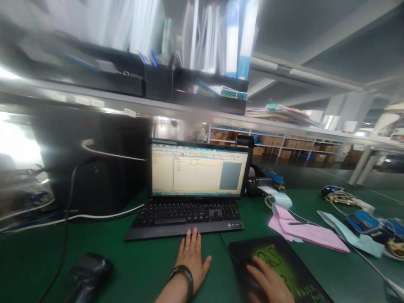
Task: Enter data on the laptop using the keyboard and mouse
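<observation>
My left hand (pixel 191 261) lies flat on the green tabletop (pixel 126 256), fingers spread, its fingertips at the front edge of a black keyboard (pixel 186 216). It wears a dark bangle and a ring. My right hand (pixel 268 282) rests on a dark computer mouse (pixel 248 280), which it mostly hides. Under the mouse lies a black mouse pad (pixel 277 269) with a green print. A monitor (pixel 198 170) behind the keyboard shows a pale software window.
A black barcode scanner (pixel 90 273) lies at the left, next to a black PC tower (pixel 94 168). Pink papers (pixel 303 229), pale blue sheets (pixel 350 233), cables and blue devices (pixel 362 222) lie at the right. A shelf (pixel 158 105) with files runs overhead.
</observation>
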A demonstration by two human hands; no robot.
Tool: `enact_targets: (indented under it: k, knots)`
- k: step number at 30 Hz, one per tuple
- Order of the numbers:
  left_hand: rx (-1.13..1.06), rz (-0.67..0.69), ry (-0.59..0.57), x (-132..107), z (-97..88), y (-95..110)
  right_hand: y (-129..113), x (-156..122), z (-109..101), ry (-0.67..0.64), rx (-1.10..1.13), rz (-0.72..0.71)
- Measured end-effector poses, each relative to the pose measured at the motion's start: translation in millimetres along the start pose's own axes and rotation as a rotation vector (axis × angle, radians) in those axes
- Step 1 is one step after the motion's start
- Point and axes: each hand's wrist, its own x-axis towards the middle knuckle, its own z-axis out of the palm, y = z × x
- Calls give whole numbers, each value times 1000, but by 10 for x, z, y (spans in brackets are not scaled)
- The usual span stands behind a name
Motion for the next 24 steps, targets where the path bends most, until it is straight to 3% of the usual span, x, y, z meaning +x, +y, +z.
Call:
enact_targets:
  k: [15,24]
  knots:
    - [19,-4,-16,-5,-31,14,1,27,-54,39,-33,-33]
    - [10,-7,-1,-27,-27,25,47,-25,47,25,-49,-50]
